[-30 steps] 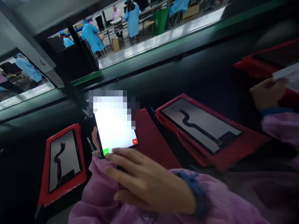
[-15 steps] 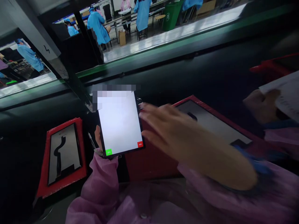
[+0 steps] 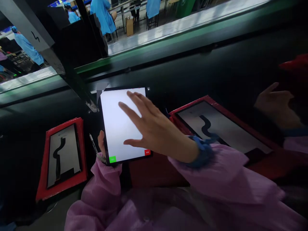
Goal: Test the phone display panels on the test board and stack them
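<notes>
A tablet with a bright white screen is tilted up in front of me. Its screen has a green box at the lower left corner and a red box at the lower right. My left hand grips the tablet's left edge, thumb showing, the other fingers hidden behind it. Over the right half of the screen spreads my right hand, open, fingers apart and holding nothing. Whether a fingertip touches the glass I cannot tell. A pen lies just left of my left hand.
On the left, a red tray bears a tablet with a dark curved band on its grey screen. Another such tablet lies at right in a red tray. A co-worker's hand is at far right. A metal post rises at left.
My right hand has moved left from beside the tablet's right edge to over its screen, fingers spreading. The co-worker's hand at right no longer shows the white sheet.
</notes>
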Demonstrator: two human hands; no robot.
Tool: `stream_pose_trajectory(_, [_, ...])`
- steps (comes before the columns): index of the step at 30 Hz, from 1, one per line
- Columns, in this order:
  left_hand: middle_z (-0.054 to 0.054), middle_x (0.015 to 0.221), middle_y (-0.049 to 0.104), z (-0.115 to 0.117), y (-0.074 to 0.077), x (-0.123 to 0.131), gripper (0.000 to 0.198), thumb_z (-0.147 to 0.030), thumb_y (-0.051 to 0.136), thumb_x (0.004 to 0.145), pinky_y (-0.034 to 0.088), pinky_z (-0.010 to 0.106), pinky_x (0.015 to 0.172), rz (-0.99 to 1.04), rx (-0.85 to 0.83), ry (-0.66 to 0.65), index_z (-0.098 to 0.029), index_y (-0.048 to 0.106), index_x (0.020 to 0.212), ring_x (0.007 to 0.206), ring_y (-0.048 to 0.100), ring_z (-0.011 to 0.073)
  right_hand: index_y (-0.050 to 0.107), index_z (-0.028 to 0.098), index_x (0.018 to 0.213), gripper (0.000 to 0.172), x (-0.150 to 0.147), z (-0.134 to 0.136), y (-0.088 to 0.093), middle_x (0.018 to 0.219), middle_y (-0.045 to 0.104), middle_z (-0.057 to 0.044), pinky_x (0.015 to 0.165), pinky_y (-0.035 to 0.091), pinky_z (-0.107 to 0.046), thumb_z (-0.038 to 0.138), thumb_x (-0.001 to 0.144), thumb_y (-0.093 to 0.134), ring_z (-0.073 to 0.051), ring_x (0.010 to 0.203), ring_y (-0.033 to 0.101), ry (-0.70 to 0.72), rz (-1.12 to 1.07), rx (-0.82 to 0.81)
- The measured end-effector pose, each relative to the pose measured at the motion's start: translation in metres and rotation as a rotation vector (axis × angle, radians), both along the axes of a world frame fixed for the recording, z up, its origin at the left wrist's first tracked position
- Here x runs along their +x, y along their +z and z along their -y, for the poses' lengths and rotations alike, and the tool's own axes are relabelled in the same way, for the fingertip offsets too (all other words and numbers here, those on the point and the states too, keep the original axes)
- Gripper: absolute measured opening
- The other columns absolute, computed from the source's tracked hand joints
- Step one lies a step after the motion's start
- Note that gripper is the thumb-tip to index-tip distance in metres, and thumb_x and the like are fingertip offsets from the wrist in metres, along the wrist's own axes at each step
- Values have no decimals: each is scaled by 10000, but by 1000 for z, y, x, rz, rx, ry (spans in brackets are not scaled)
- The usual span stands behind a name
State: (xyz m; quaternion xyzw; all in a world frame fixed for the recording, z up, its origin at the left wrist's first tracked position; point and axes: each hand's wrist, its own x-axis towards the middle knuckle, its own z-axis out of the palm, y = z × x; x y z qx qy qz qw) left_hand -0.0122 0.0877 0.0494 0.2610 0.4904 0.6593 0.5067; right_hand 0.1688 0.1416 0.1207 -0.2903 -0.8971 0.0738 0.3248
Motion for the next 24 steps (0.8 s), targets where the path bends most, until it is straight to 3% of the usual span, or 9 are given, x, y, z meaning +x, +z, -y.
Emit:
stream_pose_trajectory(2, [84,1117,775,0,1,2,619,-785,608,704,589,497,938,61,-11,-1,-240,732,971,1280,614,387,342,192,1581,1057,-14,-5,-13,1683,253,-185,1265,229,-672,621,742,821,-426,1582,168,28,32,-27])
stream_pose_trajectory(4, [92,1127,773,1,2,4,606,-769,617,708,579,492,964,98,-21,-8,-235,738,967,1281,614,378,388,203,1561,1007,-22,-5,-21,1674,285,-180,1265,237,-668,567,740,843,-422,1573,208,14,67,-42])
stream_pose_trajectory(7, [99,1150,769,0,3,7,597,-731,558,802,546,469,1018,105,12,11,-197,740,996,1285,614,359,562,182,1427,596,-25,0,-23,1566,474,-172,1180,429,-598,353,890,756,-376,1458,433,-30,100,-1])
stream_pose_trajectory(9, [88,1144,771,-1,2,8,558,-689,559,841,517,440,1058,130,60,36,-187,737,1007,1298,607,334,679,156,1262,293,-26,4,-22,1414,616,-157,1027,566,-489,187,979,608,-310,1275,590,-33,118,46])
stream_pose_trajectory(10, [84,1134,773,-2,2,8,544,-683,575,838,509,431,1069,143,79,45,-189,737,1000,1297,608,326,714,148,1181,252,-27,4,-21,1340,660,-148,945,597,-441,135,999,540,-280,1184,629,-31,125,67])
stream_pose_trajectory(14, [82,1135,771,-1,0,6,567,-719,607,803,510,435,1064,157,101,22,-199,734,990,1284,611,337,742,154,1080,257,-19,3,-11,1177,702,-123,828,591,-382,157,1027,491,-242,1051,634,11,95,104])
stream_pose_trajectory(19, [93,1069,784,7,-2,2,605,-778,657,718,576,471,977,169,10,-45,-220,750,934,1238,644,373,672,193,1282,378,31,9,11,919,666,-63,692,512,-305,398,1076,431,-177,817,614,5,56,38])
stream_pose_trajectory(22, [92,1108,780,10,-2,2,624,-796,713,641,609,495,924,221,-77,-33,-240,756,921,1170,682,387,598,206,1407,526,54,14,9,827,654,-43,555,409,-266,516,1084,322,-146,672,591,-30,172,33])
stream_pose_trajectory(24, [83,1081,787,10,-1,4,611,-773,757,610,622,480,905,215,-107,11,-239,754,907,1137,700,380,571,198,1441,572,57,16,1,852,687,-60,523,377,-258,536,1082,281,-158,690,626,-25,233,68])
